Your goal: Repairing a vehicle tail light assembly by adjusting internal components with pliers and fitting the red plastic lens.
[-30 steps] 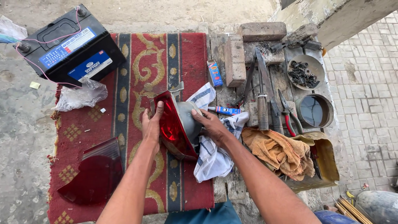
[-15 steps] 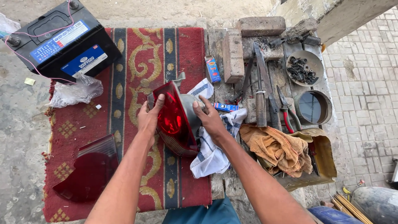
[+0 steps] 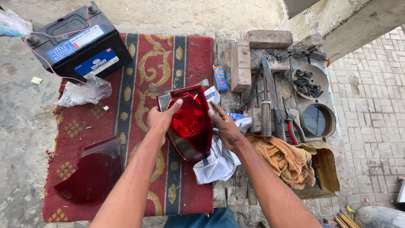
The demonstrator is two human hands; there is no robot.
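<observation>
Gripping glossy red tail light (image 3: 188, 120), both hands (image 3: 160, 121) on patterned rug (image 3: 139, 67).

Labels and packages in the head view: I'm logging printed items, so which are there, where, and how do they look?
Battery labels: blue and white stickers on the black car battery, top left.
Small carton: upright blue and orange box at the rug's right edge.
Blue pack: lying beside the right hand.

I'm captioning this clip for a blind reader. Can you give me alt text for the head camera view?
Both hands, left hand and right hand, hold a red tail light over a white rag on a red patterned rug. A black car battery sits at upper left, a loose dark red lens lower left, and tools and bricks to the right.
</observation>
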